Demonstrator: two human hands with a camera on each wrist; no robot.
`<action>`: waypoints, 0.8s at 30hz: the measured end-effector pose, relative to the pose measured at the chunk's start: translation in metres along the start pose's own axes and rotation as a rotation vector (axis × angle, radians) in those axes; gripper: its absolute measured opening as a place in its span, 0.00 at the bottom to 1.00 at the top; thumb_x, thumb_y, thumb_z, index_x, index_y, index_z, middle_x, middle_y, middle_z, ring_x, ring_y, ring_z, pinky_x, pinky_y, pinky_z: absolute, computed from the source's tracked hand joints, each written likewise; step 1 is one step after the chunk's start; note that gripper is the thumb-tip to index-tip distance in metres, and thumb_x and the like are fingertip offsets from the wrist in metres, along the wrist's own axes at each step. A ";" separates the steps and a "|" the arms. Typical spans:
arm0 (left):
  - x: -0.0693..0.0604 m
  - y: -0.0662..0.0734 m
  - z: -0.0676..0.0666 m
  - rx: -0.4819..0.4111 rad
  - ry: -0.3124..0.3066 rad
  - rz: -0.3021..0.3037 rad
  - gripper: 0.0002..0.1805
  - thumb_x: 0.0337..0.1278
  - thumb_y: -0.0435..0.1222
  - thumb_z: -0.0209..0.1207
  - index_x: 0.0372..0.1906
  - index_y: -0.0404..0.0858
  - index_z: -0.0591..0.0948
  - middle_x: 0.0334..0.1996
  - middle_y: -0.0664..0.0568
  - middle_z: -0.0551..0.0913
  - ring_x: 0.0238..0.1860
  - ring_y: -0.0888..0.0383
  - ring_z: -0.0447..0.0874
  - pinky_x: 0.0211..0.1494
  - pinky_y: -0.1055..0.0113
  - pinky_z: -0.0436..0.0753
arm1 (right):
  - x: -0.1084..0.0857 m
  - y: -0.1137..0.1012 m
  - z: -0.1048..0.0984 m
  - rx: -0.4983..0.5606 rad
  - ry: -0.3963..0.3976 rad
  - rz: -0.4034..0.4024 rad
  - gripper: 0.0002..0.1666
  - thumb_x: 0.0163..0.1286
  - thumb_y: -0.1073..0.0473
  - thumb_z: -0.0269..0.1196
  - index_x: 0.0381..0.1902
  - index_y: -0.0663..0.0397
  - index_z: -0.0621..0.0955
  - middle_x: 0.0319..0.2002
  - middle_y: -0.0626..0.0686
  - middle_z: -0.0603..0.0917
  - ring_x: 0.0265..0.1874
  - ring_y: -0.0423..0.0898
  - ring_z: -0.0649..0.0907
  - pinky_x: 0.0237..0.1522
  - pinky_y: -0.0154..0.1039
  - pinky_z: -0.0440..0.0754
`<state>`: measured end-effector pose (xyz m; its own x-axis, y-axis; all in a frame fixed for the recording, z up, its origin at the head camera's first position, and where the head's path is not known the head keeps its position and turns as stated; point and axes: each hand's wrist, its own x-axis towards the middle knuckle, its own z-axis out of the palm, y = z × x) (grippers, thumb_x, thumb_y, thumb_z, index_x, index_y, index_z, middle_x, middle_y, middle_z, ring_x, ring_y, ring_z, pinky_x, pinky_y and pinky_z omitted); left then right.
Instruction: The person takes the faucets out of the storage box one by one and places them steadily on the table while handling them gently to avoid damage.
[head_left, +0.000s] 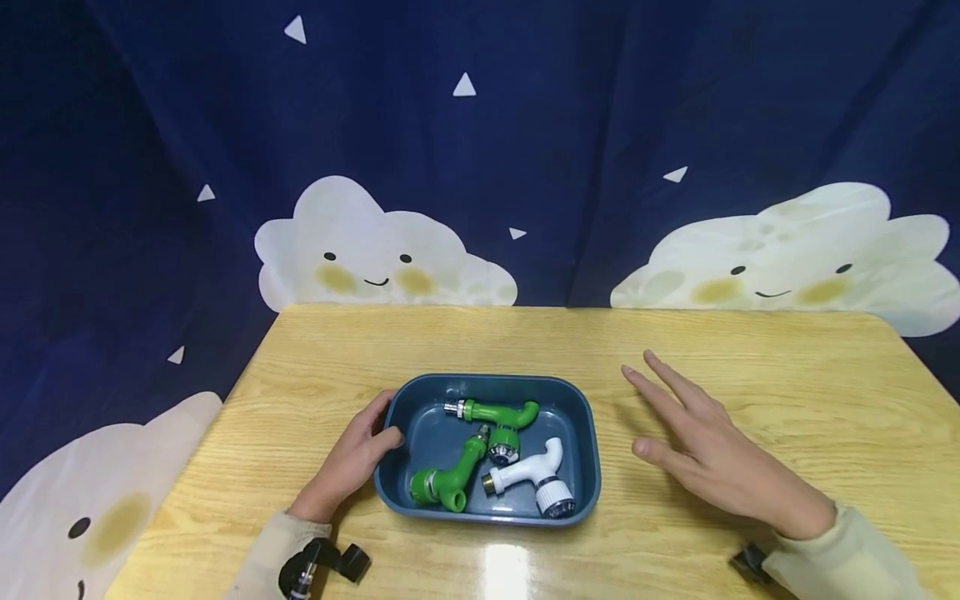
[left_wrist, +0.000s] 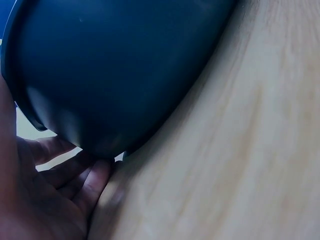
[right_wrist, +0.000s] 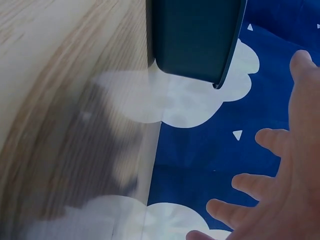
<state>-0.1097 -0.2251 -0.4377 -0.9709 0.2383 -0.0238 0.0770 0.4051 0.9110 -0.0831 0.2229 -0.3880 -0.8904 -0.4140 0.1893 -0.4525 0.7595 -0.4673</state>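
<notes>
A dark blue plastic basin (head_left: 430, 432) holds two green faucets and a white one. The upper green faucet (head_left: 495, 414) lies with its spout to the right. Below it, the other green faucet (head_left: 454, 477) lies slantwise, and the white faucet (head_left: 531, 471) rests at the lower right. My left hand (head_left: 358, 458) grips the basin's left side, thumb over the rim and fingers against the outer wall (left_wrist: 115, 75). Spread fingers mark my right hand (head_left: 708, 446), which hovers right of the basin, apart from it and holding nothing.
The basin stands on a light wooden table (head_left: 585, 342). Behind the table hangs a dark blue curtain (head_left: 547, 125) with white clouds and small triangles. Small black devices (head_left: 355, 562) sit at both wrists.
</notes>
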 end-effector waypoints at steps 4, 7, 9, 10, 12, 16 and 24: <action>0.001 0.001 0.000 -0.008 0.012 0.011 0.29 0.58 0.29 0.51 0.67 0.41 0.73 0.60 0.43 0.80 0.58 0.48 0.76 0.59 0.71 0.77 | 0.002 -0.004 -0.001 0.001 0.003 -0.002 0.50 0.71 0.48 0.67 0.82 0.27 0.55 0.85 0.50 0.48 0.79 0.69 0.60 0.66 0.74 0.63; 0.002 0.001 0.000 -0.015 0.023 0.011 0.29 0.58 0.29 0.52 0.67 0.41 0.74 0.59 0.42 0.81 0.57 0.49 0.76 0.58 0.70 0.78 | 0.004 -0.007 -0.001 0.000 0.007 -0.016 0.50 0.71 0.48 0.67 0.82 0.27 0.55 0.85 0.49 0.48 0.79 0.68 0.60 0.66 0.73 0.63; 0.002 0.002 0.001 -0.020 0.027 0.006 0.29 0.58 0.29 0.52 0.67 0.41 0.74 0.59 0.42 0.81 0.56 0.49 0.76 0.58 0.70 0.78 | 0.006 -0.010 -0.002 -0.004 0.007 -0.030 0.50 0.70 0.47 0.67 0.83 0.28 0.55 0.85 0.50 0.48 0.79 0.68 0.60 0.66 0.74 0.63; 0.002 0.002 0.001 -0.020 0.025 0.006 0.29 0.58 0.29 0.52 0.68 0.40 0.74 0.60 0.42 0.80 0.56 0.49 0.76 0.57 0.70 0.78 | 0.007 -0.011 -0.001 -0.004 0.008 -0.040 0.50 0.70 0.48 0.68 0.83 0.29 0.55 0.85 0.50 0.48 0.79 0.69 0.60 0.66 0.74 0.63; 0.002 0.003 0.001 -0.022 0.025 0.004 0.29 0.58 0.29 0.52 0.68 0.40 0.74 0.59 0.42 0.80 0.56 0.49 0.76 0.56 0.69 0.79 | 0.008 -0.014 -0.002 -0.005 0.009 -0.054 0.50 0.70 0.47 0.68 0.83 0.31 0.56 0.85 0.52 0.48 0.78 0.70 0.60 0.65 0.74 0.63; 0.002 0.004 0.002 -0.020 0.035 -0.006 0.29 0.57 0.29 0.53 0.67 0.39 0.74 0.58 0.41 0.80 0.55 0.51 0.76 0.55 0.67 0.79 | 0.012 -0.020 -0.001 -0.002 0.005 -0.065 0.50 0.70 0.47 0.67 0.83 0.31 0.56 0.85 0.52 0.48 0.78 0.70 0.60 0.65 0.75 0.62; 0.000 0.003 0.002 -0.004 0.076 -0.032 0.28 0.56 0.31 0.55 0.65 0.41 0.73 0.58 0.43 0.80 0.55 0.51 0.76 0.57 0.62 0.78 | 0.020 -0.029 0.004 -0.007 -0.004 -0.094 0.50 0.69 0.46 0.68 0.83 0.31 0.55 0.85 0.53 0.49 0.78 0.70 0.61 0.67 0.73 0.63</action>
<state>-0.1095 -0.2224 -0.4356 -0.9873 0.1571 -0.0218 0.0448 0.4078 0.9120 -0.0873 0.1906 -0.3738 -0.8438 -0.4856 0.2283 -0.5343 0.7208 -0.4416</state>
